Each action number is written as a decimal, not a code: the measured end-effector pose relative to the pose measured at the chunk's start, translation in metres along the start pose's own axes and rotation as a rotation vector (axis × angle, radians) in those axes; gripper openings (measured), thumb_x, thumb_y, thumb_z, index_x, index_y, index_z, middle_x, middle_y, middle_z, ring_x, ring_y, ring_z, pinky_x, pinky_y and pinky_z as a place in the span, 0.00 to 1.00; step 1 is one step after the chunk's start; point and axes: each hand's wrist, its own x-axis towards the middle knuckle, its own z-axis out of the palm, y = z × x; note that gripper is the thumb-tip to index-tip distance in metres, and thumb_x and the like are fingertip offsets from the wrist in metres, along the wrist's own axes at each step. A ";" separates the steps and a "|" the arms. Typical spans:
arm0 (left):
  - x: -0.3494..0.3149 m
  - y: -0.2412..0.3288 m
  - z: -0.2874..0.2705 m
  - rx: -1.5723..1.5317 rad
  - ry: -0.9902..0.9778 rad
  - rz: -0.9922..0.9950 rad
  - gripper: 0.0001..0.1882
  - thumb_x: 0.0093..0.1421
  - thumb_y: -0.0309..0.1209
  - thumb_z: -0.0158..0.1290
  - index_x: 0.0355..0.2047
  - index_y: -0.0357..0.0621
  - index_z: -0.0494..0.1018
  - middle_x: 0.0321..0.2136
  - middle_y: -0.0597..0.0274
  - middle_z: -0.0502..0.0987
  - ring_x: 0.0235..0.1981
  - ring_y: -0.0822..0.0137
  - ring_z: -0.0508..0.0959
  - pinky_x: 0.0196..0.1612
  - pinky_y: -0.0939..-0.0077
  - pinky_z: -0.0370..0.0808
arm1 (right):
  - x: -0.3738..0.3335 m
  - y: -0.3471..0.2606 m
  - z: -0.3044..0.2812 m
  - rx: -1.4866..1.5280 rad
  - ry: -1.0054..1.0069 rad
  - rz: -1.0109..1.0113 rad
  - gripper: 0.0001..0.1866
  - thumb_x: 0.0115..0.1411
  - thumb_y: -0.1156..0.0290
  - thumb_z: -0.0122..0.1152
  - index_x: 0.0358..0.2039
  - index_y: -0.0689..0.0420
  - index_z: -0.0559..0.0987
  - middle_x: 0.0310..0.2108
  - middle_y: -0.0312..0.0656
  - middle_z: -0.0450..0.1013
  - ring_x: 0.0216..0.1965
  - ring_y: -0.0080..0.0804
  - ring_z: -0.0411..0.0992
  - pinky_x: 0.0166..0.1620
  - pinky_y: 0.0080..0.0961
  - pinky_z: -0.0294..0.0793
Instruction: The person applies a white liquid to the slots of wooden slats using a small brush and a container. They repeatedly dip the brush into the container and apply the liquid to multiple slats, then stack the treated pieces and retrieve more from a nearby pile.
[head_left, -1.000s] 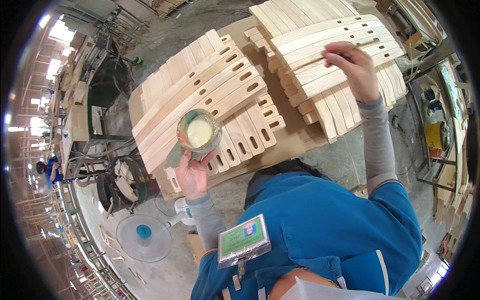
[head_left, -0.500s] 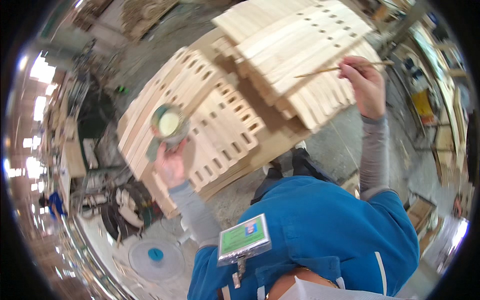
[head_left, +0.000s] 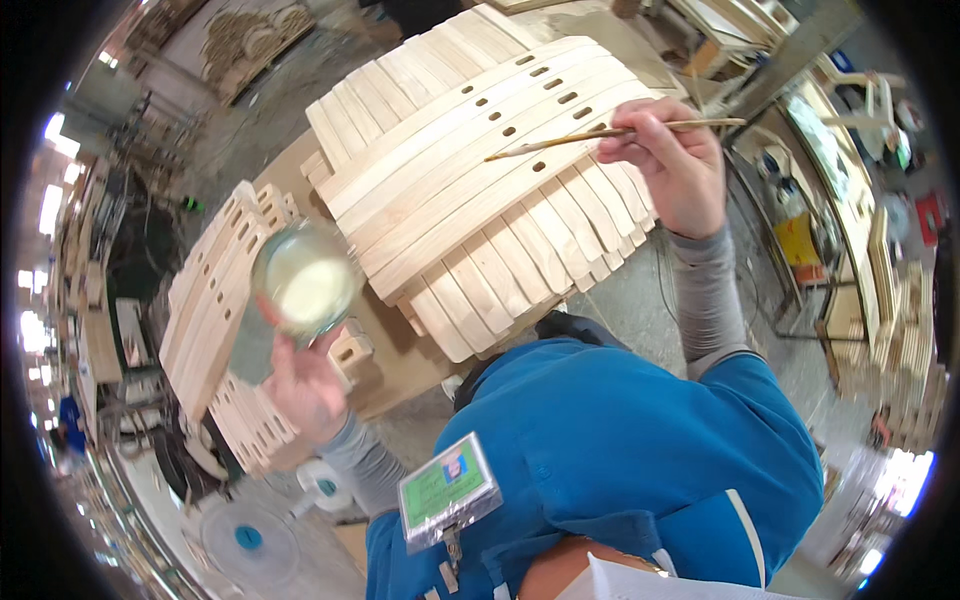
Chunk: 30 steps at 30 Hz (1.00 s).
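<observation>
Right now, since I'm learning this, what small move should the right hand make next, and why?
Perhaps guide the thin stick to a nearby slot: the right hand points it across the slotted boards, while the left hand holds the glass jar off to the left.

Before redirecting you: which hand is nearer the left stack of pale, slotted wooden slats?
Left. The left hand, holding a clear round cup, shows against the left stack; the right hand, holding a thin brown stick, shows at the right end of the other pale wooden stack.
</observation>
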 end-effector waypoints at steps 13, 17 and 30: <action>-0.010 -0.069 0.194 0.118 0.007 0.070 0.22 0.59 0.22 0.39 0.54 0.28 0.52 0.47 0.46 0.65 0.45 0.56 0.72 0.38 0.61 0.79 | 0.051 -0.027 -0.065 0.053 -0.449 0.091 0.04 0.53 0.83 0.53 0.31 0.67 0.72 0.32 0.50 0.72 0.33 0.37 0.74 0.39 0.30 0.77; -0.019 -0.074 0.206 0.116 0.048 0.056 0.22 0.59 0.22 0.38 0.53 0.28 0.53 0.47 0.47 0.66 0.44 0.57 0.72 0.38 0.60 0.79 | 0.053 -0.013 -0.056 0.072 -0.471 0.148 0.04 0.52 0.82 0.55 0.30 0.68 0.73 0.31 0.49 0.72 0.34 0.35 0.74 0.39 0.27 0.77; -0.034 -0.106 0.169 0.023 0.305 -0.033 0.14 0.59 0.22 0.40 0.47 0.34 0.63 0.43 0.54 0.69 0.40 0.60 0.73 0.36 0.59 0.79 | 0.048 0.030 -0.065 0.104 -0.247 0.437 0.06 0.56 0.75 0.53 0.30 0.67 0.71 0.30 0.50 0.72 0.31 0.36 0.74 0.37 0.28 0.76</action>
